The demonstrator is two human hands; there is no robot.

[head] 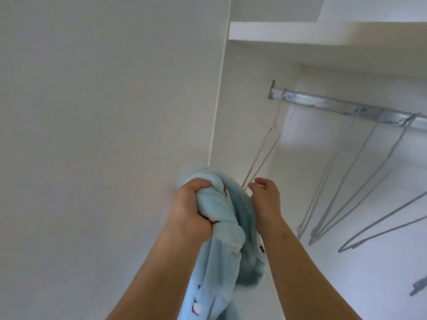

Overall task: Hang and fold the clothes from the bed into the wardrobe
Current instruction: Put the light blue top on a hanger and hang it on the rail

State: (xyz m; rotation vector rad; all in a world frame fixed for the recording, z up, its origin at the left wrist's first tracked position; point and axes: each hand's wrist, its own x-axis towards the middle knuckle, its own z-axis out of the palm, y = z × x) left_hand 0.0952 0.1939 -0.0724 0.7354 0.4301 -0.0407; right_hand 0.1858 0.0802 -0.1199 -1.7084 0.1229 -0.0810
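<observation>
Left hand [194, 209] has a tight fistful of the bunched blue garment [221, 250]. Right hand [265, 199] sits half curled just beside it, at the bottom of the pink hanger [262, 158]. Can't tell if it's gripping anything. I'd spread the neck open before feeding the hanger in.

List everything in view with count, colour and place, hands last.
garment: one, light blue fleece, centre, hanging from the left grip.
pink hanger: one, pink, at the rail's left end.
grey hangers: at least three, grey, empty, further right on the rail.
rail: one, silver, under the shelf.
shelf: one, white, top.
wardrobe panel: one, white, left.
left grip: one, clenched round the garment.
right grip: one, at the pink hanger's lower end; hold unclear.
</observation>
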